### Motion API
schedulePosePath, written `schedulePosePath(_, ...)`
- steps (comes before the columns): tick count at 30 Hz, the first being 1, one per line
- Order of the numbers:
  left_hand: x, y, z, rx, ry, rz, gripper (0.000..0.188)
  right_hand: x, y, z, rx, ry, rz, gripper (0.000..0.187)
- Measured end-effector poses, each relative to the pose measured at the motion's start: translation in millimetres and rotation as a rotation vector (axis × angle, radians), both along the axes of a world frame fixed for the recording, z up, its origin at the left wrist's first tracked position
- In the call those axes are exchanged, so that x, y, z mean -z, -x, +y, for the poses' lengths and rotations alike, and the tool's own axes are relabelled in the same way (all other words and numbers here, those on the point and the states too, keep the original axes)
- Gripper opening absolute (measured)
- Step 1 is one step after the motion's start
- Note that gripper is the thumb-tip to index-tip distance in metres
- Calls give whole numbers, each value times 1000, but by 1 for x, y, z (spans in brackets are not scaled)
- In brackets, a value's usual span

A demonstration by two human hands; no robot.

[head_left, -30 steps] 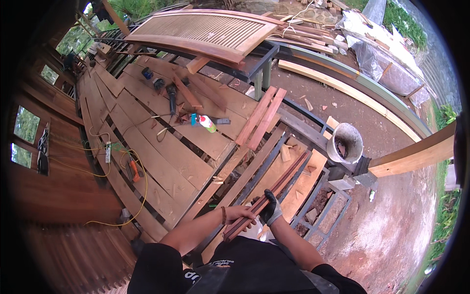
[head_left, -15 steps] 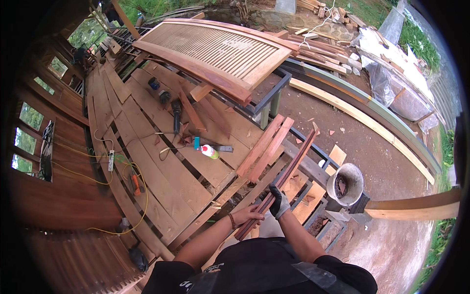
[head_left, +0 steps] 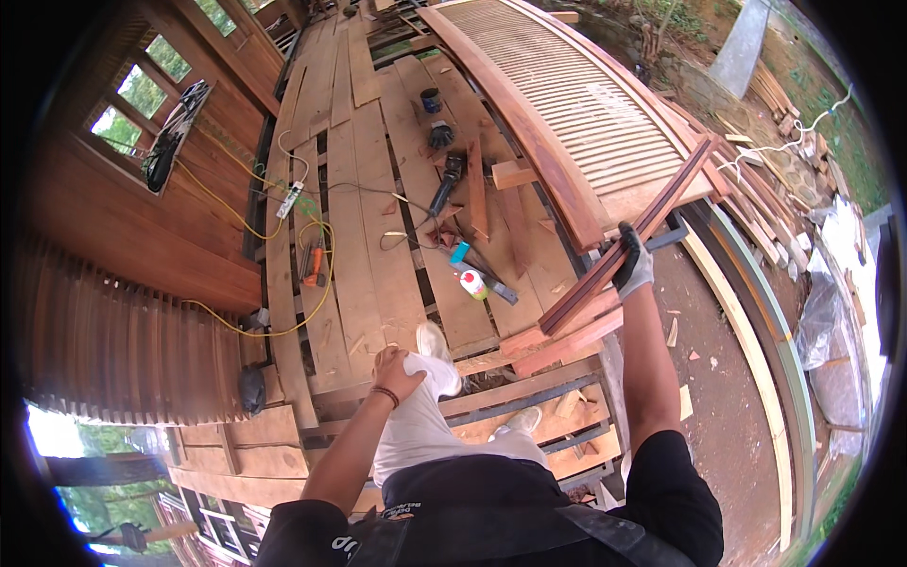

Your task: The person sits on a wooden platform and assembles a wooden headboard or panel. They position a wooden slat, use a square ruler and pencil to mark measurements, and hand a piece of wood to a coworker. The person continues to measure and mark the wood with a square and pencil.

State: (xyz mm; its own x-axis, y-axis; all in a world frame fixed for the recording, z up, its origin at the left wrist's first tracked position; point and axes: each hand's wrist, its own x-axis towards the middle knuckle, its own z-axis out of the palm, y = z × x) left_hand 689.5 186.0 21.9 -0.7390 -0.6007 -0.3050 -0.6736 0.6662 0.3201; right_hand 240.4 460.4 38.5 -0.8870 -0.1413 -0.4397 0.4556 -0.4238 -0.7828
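Right hand [head_left: 635,260], gloved grey and black, is gripping a bundle of long dark red-brown wood strips [head_left: 588,286], fingers closing round it near mid-length. Bundle is slanting up and to the right: low end is hanging over two reddish boards [head_left: 572,333] at the deck's near right corner, high end is overlapping the near end of the louvered panel [head_left: 557,94]; cannot tell if they are touching. Left hand [head_left: 399,374], bare, bracelet at the wrist, is resting on the knee of the white trousers [head_left: 425,416], holding nothing, fingers spreading loosely over it.

Plank deck [head_left: 378,302] is carrying tools. Toward its right edge: angle grinder [head_left: 447,184] lying beside a short reddish board [head_left: 477,194]; red-capped bottle [head_left: 472,284] standing or lying, cannot tell, just beside a flat grey tool with a teal end [head_left: 460,253]. Dark can [head_left: 431,100] is sitting farther up. Toward the left edge: orange-and-dark power tool [head_left: 316,265] is lying inside a bend of yellow cord [head_left: 333,279], white power strip [head_left: 290,200] just beyond.
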Motion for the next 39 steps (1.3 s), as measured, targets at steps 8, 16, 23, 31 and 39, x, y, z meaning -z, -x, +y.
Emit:
schedulePosePath(8,31,57,-12,25,-10,-158,50,49,177,-73,107,-131,4,46)
schedulePosePath(16,38,123,-60,80,20,-218,36,76,298,-92,-26,-1266,51,72)
schedulePosePath(23,36,132,-71,107,45,-144,34,7,133,-55,191,-1177,533,68)
schedulePosePath(31,45,101,-69,318,24,-166,15,388,-176,-1,-8,-1203,-705,78)
schedulePosePath(39,51,102,-62,418,25,-238,10,475,-235,-56,411,-553,-688,53)
